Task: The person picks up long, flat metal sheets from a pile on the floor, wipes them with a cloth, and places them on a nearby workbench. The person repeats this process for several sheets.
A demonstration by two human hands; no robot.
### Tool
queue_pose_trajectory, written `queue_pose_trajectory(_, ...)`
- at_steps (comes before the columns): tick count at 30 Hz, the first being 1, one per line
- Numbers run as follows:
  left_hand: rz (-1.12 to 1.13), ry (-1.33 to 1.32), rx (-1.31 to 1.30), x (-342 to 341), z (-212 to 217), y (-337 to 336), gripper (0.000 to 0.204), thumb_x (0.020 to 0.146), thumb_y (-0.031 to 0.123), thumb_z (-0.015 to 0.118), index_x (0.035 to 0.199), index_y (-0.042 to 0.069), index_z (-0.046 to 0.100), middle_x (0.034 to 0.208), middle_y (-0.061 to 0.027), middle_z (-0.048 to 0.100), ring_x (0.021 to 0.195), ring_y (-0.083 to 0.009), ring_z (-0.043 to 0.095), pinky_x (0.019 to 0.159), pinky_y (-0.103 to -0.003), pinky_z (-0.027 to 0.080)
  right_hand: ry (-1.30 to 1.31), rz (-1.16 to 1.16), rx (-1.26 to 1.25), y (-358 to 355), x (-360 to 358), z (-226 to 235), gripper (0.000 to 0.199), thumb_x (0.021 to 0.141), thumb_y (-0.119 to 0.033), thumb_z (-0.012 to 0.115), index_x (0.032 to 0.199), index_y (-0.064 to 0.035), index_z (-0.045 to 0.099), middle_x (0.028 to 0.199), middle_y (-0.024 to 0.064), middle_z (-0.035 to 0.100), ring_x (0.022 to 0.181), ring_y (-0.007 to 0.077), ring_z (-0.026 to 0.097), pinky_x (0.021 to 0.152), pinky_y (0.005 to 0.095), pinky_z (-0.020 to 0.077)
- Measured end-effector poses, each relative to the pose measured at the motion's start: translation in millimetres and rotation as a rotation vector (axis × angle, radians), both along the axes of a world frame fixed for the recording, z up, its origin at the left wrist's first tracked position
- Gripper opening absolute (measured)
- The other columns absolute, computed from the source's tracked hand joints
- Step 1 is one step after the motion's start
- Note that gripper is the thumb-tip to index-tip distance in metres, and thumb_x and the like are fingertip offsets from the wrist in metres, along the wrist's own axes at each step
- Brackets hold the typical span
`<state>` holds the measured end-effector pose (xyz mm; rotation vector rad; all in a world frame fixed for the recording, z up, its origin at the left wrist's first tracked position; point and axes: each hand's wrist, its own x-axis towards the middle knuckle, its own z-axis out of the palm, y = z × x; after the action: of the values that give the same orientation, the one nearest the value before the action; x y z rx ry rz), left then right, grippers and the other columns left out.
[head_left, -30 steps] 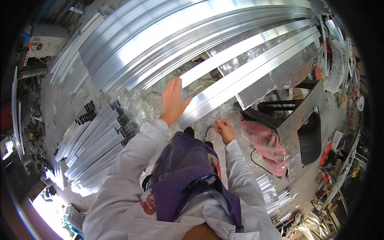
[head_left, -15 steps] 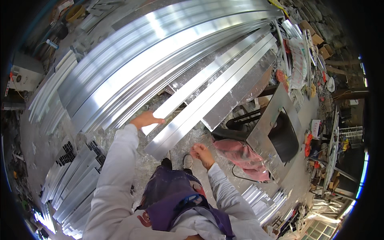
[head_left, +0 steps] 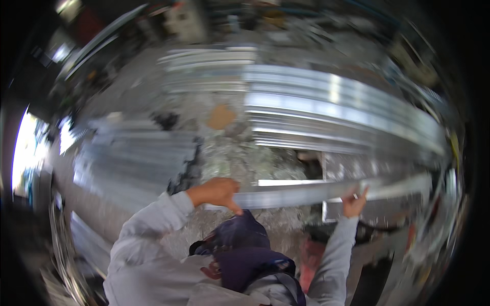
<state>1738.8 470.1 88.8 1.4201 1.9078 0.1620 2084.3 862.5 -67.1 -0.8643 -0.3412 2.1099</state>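
Your view has swung round since half a second ago, and the long metal bar (head_left: 326,191) now lies crosswise in front of you, lifted clear of the stack of metal strips (head_left: 342,109). Your left hand (head_left: 217,193) clasps one end, your right hand (head_left: 354,200) grips further along. Motion blur hides the floor clutter and finger detail.
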Motion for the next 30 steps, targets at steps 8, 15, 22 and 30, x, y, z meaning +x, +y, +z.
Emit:
queue_pose_trajectory(8, 0.123, 0.357, 0.346, 107.8, 12.6, -135.6, 0.077, 0.064, 0.054, 0.08, 0.113, 0.001, 0.055, 0.102, -0.0136, 0.058, 0.098, -0.0316, 0.057, 0.084, -0.04, 0.045, 0.34, 0.125, 0.106, -91.6, 34.4, 48.2, 0.064, 0.093, -0.042, 0.061, 0.141, -0.0043, 0.042, 0.144, 0.0145, 0.044, 0.133, 0.0289, 0.041, 0.111, 0.0521, 0.0329)
queue_pose_trajectory(15, 0.268, 0.513, 0.395, 199.1, -53.6, -263.7, 0.069, 0.077, 0.047, 0.071, 0.125, 0.004, 0.047, 0.12, -0.0106, 0.052, 0.114, -0.0276, 0.05, 0.096, -0.04, 0.036, -0.307, -0.003, 0.968, -195.6, 129.7, 60.8, 0.067, 0.1, -0.03, 0.051, 0.147, 0.0071, 0.022, 0.139, 0.0299, 0.045, 0.129, 0.037, 0.047, 0.108, 0.0466, 0.0388)
queue_pose_trajectory(22, 0.209, 0.263, 0.229, 237.5, -88.6, -337.5, 0.07, 0.074, 0.046, 0.075, 0.124, 0.003, 0.051, 0.125, -0.0147, 0.054, 0.117, -0.0304, 0.051, 0.098, -0.043, 0.038, -0.72, 0.03, 1.442, -320.4, 188.3, 66.7, 0.08, 0.099, -0.041, 0.051, 0.15, 0.0045, 0.011, 0.143, 0.032, 0.04, 0.13, 0.0382, 0.046, 0.109, 0.044, 0.0341)
queue_pose_trajectory(30, -0.094, -0.534, -0.089, 259.0, -98.1, -328.2, 0.076, 0.077, 0.062, 0.068, 0.118, -0.001, 0.056, 0.104, -0.0217, 0.062, 0.099, -0.0337, 0.06, 0.084, -0.039, 0.046, -0.641, -0.028, 1.332, -493.2, 216.7, 33.1, 0.072, 0.099, -0.024, 0.055, 0.152, -0.0021, 0.012, 0.144, 0.0277, 0.04, 0.132, 0.0365, 0.043, 0.112, 0.0469, 0.0306)
